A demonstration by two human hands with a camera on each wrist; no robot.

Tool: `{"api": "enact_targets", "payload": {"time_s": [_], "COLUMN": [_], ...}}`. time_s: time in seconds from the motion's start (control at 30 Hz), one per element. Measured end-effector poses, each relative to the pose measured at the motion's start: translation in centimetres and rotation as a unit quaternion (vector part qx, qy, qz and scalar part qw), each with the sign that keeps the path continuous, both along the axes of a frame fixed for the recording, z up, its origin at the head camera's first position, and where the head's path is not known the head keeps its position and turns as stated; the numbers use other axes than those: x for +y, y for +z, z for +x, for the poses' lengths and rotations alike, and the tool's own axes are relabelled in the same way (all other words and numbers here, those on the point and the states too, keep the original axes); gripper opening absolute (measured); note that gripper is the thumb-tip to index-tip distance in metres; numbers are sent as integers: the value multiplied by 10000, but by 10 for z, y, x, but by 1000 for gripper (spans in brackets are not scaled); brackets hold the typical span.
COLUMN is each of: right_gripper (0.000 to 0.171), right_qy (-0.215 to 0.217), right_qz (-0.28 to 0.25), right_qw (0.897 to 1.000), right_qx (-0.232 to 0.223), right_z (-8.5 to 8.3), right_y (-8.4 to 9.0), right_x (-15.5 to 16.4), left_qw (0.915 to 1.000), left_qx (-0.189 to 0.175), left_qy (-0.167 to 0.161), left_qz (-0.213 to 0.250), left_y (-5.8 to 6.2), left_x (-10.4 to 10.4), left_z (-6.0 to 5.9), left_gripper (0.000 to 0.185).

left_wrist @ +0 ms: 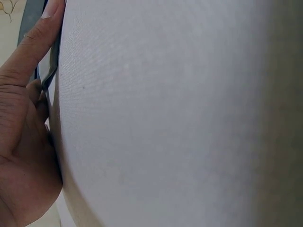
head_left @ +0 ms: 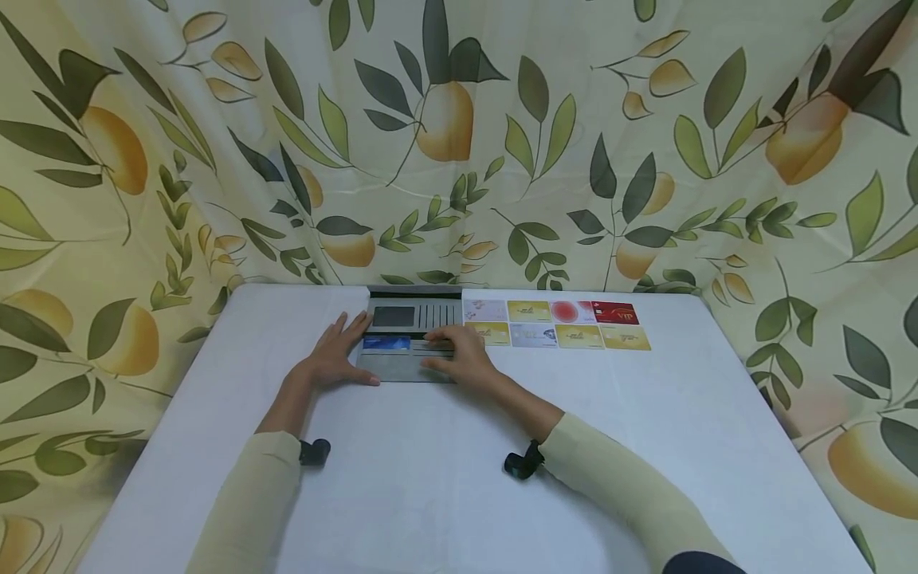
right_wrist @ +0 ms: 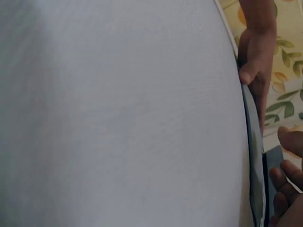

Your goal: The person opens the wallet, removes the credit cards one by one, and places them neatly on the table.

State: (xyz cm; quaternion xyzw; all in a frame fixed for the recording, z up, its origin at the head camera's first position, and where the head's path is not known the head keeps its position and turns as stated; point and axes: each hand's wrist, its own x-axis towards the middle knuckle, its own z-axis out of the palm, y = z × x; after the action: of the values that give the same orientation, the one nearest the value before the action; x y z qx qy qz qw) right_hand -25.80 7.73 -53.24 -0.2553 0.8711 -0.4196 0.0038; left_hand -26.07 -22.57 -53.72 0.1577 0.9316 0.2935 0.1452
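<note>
A grey folding card wallet [head_left: 394, 368] lies opened flat at the far edge of the table. Its upper half has a dark window and a row of vertical slots; a blue card [head_left: 387, 343] sits in its lower half. My left hand [head_left: 333, 355] spreads along the wallet's left side, its thumb [left_wrist: 35, 40] resting at the near left corner. Over the right part of the lower half is my right hand [head_left: 464, 359], fingers [right_wrist: 279, 182] bent down at the wallet and thumb held apart from them. The right hand hides that part of the wallet.
Right of the wallet lie two rows of cards, including a red VIP card [head_left: 615, 312], a gold card [head_left: 625, 337] and a card with a red circle [head_left: 571, 312]. A white cloth covers the table [head_left: 430, 478]. Behind hangs a fruit-patterned curtain [head_left: 531, 199].
</note>
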Motion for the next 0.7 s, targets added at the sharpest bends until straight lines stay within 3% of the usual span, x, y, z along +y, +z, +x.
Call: {"api": "enact_targets", "payload": {"time_s": [0.3,0.7], "right_gripper": [39,31], "right_qy": [-95,-163], "right_qz": [-46,230], "right_qw": [9996,9994], "right_qx": [-274,-178], "right_z": [-7,-19], "right_y": [-1,-4], "right_x": [-16,-37], "left_qw": [10000,9998], "left_qx": [42,126], "left_qy": [26,-173], "left_qz": [-22,60], "left_y": [2,-2], "left_x": [-1,-3], "left_z": [0,-1], "left_gripper": [128,129]}}
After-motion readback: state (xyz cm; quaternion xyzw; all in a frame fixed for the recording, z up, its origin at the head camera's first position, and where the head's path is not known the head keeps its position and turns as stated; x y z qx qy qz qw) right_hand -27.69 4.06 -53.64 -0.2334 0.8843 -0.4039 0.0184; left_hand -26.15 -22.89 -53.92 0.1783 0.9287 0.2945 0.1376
